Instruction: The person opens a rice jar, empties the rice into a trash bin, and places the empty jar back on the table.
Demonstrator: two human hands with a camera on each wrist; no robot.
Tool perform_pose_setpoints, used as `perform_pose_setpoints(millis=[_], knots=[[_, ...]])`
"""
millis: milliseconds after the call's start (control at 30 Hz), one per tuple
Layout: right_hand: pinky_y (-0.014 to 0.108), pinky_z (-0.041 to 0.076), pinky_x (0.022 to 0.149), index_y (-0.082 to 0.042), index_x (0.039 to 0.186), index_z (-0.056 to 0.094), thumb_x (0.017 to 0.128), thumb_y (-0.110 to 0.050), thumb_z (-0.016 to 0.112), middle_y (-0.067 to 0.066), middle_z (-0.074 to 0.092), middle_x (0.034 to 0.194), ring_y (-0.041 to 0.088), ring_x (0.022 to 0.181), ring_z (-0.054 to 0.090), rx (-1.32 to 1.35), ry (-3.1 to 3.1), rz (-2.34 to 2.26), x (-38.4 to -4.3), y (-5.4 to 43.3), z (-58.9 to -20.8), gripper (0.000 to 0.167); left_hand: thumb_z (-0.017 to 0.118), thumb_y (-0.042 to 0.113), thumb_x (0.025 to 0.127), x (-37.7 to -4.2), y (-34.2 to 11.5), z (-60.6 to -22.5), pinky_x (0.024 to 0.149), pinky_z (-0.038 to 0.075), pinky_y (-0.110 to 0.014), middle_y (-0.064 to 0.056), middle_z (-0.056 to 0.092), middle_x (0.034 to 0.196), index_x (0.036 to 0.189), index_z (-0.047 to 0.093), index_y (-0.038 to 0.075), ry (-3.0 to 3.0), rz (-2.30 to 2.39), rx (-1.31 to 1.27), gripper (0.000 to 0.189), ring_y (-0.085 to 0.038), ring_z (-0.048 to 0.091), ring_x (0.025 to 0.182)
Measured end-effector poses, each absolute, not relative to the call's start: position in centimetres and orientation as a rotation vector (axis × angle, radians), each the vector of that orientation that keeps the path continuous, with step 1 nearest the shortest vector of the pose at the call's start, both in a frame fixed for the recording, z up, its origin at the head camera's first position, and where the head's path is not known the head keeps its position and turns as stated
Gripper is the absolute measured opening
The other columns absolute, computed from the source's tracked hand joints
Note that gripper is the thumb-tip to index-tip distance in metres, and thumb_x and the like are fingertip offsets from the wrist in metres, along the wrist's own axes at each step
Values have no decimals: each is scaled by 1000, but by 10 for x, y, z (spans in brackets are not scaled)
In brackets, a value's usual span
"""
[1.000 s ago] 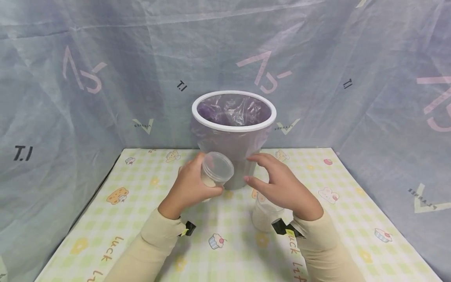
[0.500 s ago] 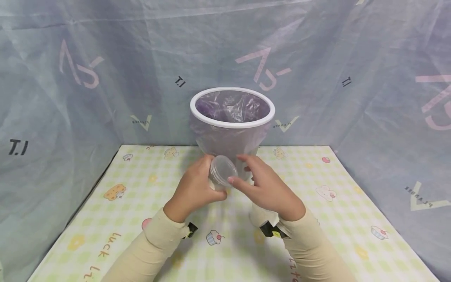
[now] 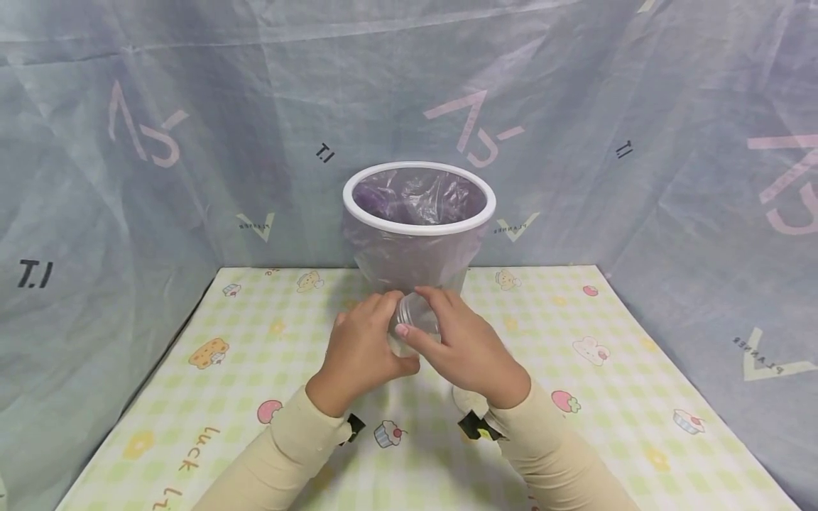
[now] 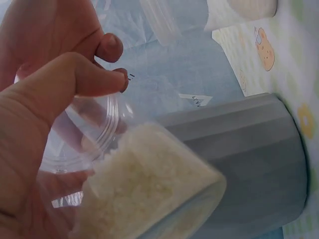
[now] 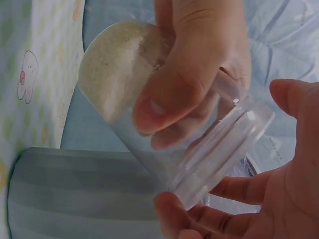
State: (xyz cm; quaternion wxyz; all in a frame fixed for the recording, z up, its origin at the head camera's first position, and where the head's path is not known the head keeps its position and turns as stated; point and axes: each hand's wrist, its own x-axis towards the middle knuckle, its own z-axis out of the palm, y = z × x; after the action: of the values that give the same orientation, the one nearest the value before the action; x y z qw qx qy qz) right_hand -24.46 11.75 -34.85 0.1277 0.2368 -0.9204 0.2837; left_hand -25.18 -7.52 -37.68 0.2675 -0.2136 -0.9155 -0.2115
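My left hand (image 3: 364,341) grips a clear plastic jar (image 5: 124,74) round its body. White rice (image 4: 149,179) fills its lower part, and the jar is tilted with its top towards my right hand (image 3: 463,344). That hand's thumb and fingers curl round the ridged clear lid (image 5: 224,149), the thumb on the near side in the head view. The fingers of the two hands sit close together. Below my right wrist, mostly hidden by it, a second clear jar (image 3: 469,399) with pale contents stands on the table.
Behind the hands stands a grey bin (image 3: 415,259) with a white rim and a clear liner bag. A green-checked cloth (image 3: 224,397) with printed cartoons covers the table. Blue-grey fabric (image 3: 287,128) walls it in at the back and both sides.
My right hand has moved left onto the jar's lid, its fingers now curled round it. My left hand has brought the jar slightly right and tilted it further towards the right hand.
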Motion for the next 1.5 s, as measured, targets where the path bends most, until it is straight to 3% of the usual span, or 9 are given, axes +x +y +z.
perform_pose_setpoints(millis=[233,533,700,867,1500], knots=[[48,56,88,-23,149,49,97,-77,40,0,56,139,24,107,68,630,-2652,752,-244,112,-351,75,87,44,56,-245,-67,-379,71,44,-42,1,61,95,118,59,11,-2375,-468,-542,76,-22,60,79],[42,55,76,-16,137,55,102,-71,36,3,56,125,20,88,64,588,-2614,716,-243,108,-357,68,87,51,58,-241,-61,-383,70,40,-41,-1,63,95,115,60,10,-2264,-355,-554,76,-23,60,77],[40,54,77,-16,131,59,103,-67,39,1,57,120,19,88,61,624,-2571,746,-245,109,-358,61,86,52,60,-241,-60,-383,75,39,-43,-2,68,96,117,62,8,-2261,-382,-573,76,-22,65,83],[39,54,78,-18,125,62,103,-62,43,-1,59,116,18,90,61,672,-2501,754,-248,110,-356,53,88,50,58,-241,-60,-379,78,45,-43,-4,70,95,117,62,5,-2256,-444,-627,78,-21,67,83],[38,56,77,-15,122,70,100,-54,56,-2,64,111,15,85,64,749,-2349,751,-245,113,-356,46,88,43,57,-236,-61,-375,81,54,-43,-5,73,97,118,63,3,-2310,-519,-675,77,-18,71,88]])
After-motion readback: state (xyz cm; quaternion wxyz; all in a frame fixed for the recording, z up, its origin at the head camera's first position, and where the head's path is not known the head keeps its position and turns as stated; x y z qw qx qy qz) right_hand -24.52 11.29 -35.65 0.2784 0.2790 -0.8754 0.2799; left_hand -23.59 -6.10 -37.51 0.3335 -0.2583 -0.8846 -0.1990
